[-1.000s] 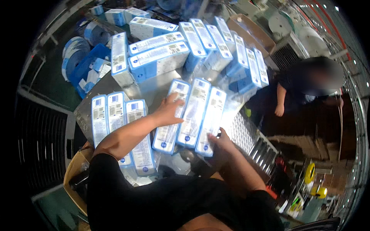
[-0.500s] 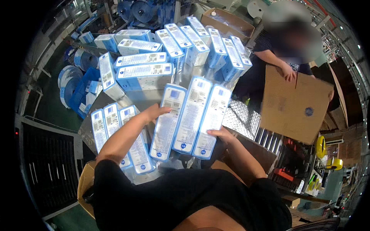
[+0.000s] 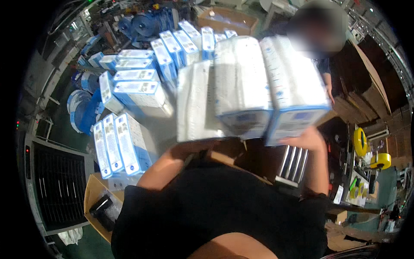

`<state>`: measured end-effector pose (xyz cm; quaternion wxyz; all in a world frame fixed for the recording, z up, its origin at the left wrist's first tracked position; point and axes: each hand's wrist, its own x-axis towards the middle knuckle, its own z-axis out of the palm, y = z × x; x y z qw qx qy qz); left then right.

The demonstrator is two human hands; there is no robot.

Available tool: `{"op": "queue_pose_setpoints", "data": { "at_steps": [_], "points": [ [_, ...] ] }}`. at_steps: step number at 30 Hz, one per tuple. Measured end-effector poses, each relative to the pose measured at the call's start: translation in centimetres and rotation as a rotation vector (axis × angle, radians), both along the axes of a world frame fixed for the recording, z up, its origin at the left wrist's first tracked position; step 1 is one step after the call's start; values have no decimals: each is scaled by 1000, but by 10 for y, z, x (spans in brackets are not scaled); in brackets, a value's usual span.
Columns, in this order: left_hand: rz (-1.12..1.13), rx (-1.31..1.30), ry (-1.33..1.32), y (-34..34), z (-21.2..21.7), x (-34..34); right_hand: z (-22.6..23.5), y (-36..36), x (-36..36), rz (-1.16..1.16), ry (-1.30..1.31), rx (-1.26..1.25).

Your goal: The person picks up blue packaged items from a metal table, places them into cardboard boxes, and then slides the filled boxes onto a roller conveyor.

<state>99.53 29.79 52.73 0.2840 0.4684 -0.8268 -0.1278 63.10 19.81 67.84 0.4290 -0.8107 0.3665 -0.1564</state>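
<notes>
At my far left I have one dark slatted panel (image 3: pixel 60 181), then one open cardboard box (image 3: pixel 97 190) with a black item inside. Next, three blue-and-white packs (image 3: pixel 113 144) stand side by side on the table. Behind them I count at least ten more packs (image 3: pixel 138 87); some are partly hidden, so I can't give an exact total. My left hand (image 3: pixel 189 148) is shadowed at the lower edge of the leftmost of three held packs (image 3: pixel 243 80); its fingers are hidden, and I can't tell how far they are closed. The three are tilted, white sides up, in front of me. My right hand (image 3: pixel 308 140) grips the rightmost one's lower corner, thumb over its near end. Past it are one co-worker (image 3: pixel 328 84) and two large yellow reels (image 3: pixel 381 161).
</notes>
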Motion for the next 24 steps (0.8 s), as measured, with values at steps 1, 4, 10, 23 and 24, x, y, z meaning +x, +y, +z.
{"op": "queue_pose_setpoints", "data": {
  "at_steps": [1,4,10,23,24],
  "points": [
    [28,160,-52,13,11,-23,23,-1,-22,23,50,69],
    [-13,1032,200,36,66,-56,10,-7,-52,212,154,73],
    [843,568,556,85,-51,-2,-196,-24,-33,59,831,178],
    [1812,94,186,333,-68,60,-471,-55,-3,277,972,68],
    [1910,135,233,347,-56,75,-507,-59,-16,316,905,84]
  ]
}}
